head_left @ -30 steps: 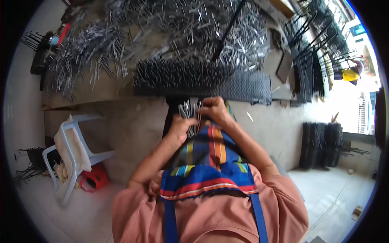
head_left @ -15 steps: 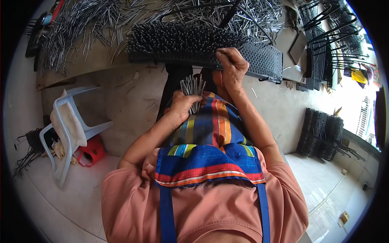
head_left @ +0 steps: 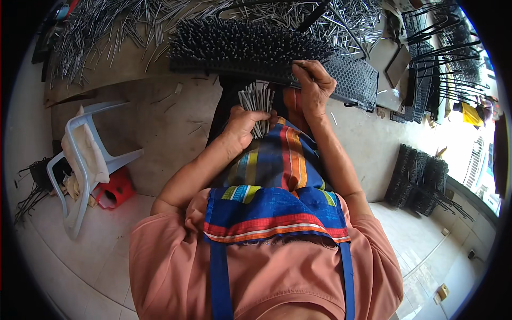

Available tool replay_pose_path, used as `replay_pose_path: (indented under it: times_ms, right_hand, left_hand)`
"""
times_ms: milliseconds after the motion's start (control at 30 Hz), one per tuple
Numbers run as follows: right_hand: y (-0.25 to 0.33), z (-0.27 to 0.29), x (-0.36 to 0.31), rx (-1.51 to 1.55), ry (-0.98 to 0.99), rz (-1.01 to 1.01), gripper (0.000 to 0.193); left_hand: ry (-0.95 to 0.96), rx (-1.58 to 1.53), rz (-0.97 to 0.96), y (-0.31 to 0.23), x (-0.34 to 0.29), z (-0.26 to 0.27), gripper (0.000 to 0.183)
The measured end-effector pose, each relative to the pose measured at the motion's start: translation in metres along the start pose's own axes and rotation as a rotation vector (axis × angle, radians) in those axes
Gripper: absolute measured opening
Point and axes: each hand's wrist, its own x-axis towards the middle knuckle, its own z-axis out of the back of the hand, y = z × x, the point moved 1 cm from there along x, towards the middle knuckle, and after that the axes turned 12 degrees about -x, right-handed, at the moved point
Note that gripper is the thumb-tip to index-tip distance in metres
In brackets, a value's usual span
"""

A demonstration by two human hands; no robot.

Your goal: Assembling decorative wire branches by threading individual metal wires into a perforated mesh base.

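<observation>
A bundle of thin grey metal rods (head_left: 256,100) stands upright in my left hand (head_left: 241,126), which is wrapped round it above my lap. My right hand (head_left: 317,89) is raised at the near edge of a long black perforated rack (head_left: 353,80), its fingers pinched together. What lies between those fingertips, if anything, is too small to make out. Dark rods (head_left: 240,45) stand densely in the rack's left and middle holes, while the holes at its right end show bare.
Loose rods (head_left: 128,26) are heaped over the table (head_left: 101,85) behind the rack. To the left are a pale plastic chair (head_left: 80,154) and a red container (head_left: 114,189). Black wire racks (head_left: 418,178) stand on the floor at right, and hooked black frames (head_left: 448,69) fill the far right.
My view has shifted slightly. My right hand sits a little farther right along the rack's edge, still pinched. The left hand keeps its hold on the bundle of rods.
</observation>
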Motion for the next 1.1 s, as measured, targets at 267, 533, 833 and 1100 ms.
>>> replay_pose_path:
  times_ms: [267,533,833,1100]
  right_hand:
    - [-0.01,-0.011,-0.006,-0.226,0.02,0.134,0.014]
    - [0.007,-0.01,0.004,-0.389,0.048,0.208,0.013]
    - [0.011,-0.007,0.009,-0.714,0.144,0.33,0.02]
    - [0.009,0.007,0.011,-0.801,0.395,0.463,0.051]
  left_hand:
    - [-0.035,-0.031,0.032,-0.001,-0.001,-0.009,0.021]
    - [0.01,-0.045,0.043,0.003,0.003,-0.003,0.016]
    - [-0.02,-0.133,0.08,0.0,0.004,-0.005,0.017]
    - [-0.002,-0.146,0.085,-0.001,0.006,-0.004,0.024]
